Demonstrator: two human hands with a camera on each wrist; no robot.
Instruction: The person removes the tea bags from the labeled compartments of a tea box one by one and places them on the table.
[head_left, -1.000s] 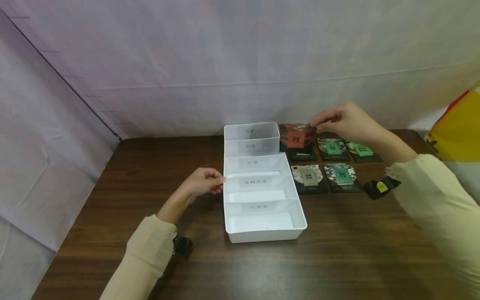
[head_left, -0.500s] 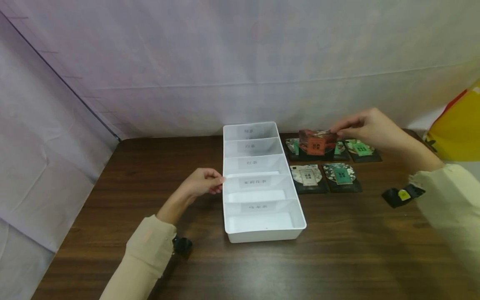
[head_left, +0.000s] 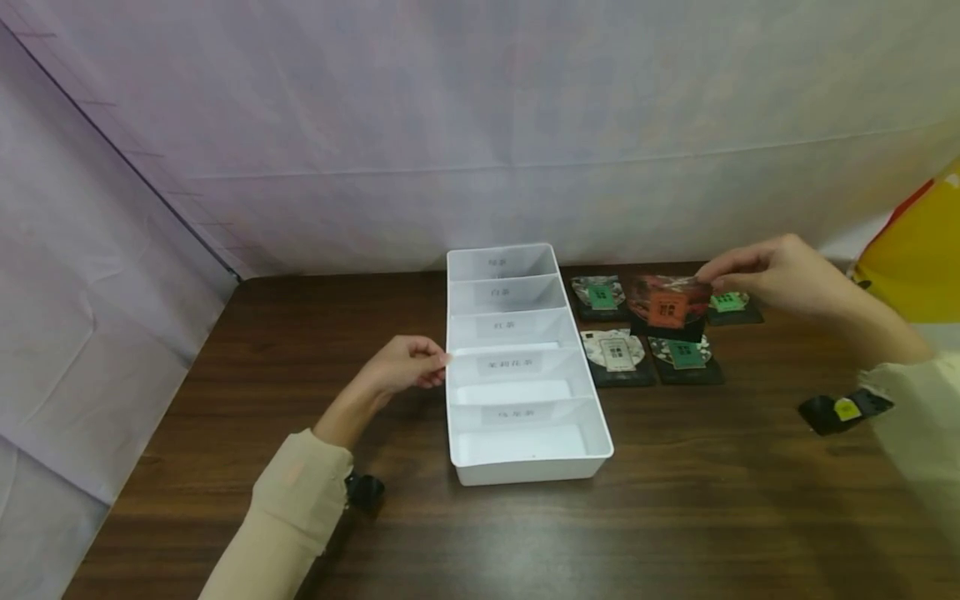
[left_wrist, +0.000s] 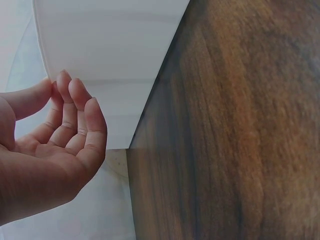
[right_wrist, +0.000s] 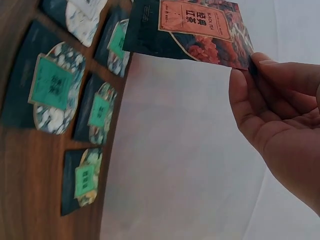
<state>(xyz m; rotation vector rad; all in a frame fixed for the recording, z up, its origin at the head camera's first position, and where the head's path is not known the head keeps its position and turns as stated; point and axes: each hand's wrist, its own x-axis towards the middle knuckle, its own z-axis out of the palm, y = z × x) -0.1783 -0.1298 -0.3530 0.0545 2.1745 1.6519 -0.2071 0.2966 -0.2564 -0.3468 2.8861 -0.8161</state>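
Note:
My right hand (head_left: 787,275) pinches a black tea sachet (head_left: 666,304) by its upper corner. The right wrist view reads "BLACK TEA" on the red label of this sachet (right_wrist: 192,25). It hangs above the other sachets and hides part of them. At the left side of a long white divided box (head_left: 528,475), my left hand (head_left: 405,364) grips the rim between thumb and forefinger. The left wrist view shows those fingertips (left_wrist: 63,77) at the box's edge, the other fingers loosely curled. Each compartment of the box bears a printed paper label.
Flat on the dark wooden table (head_left: 675,500), right of the box, lie a grey-labelled sachet (head_left: 618,354), a teal-labelled sachet (head_left: 687,358) and green-labelled sachets, such as one at the back (head_left: 602,297). White cloth (head_left: 450,125) hangs behind; yellow fabric (head_left: 915,258) is at far right.
My right hand has moved right and toward me with the black tea sachet, away from the box's back end and over the other sachets. My left hand stays at the rim.

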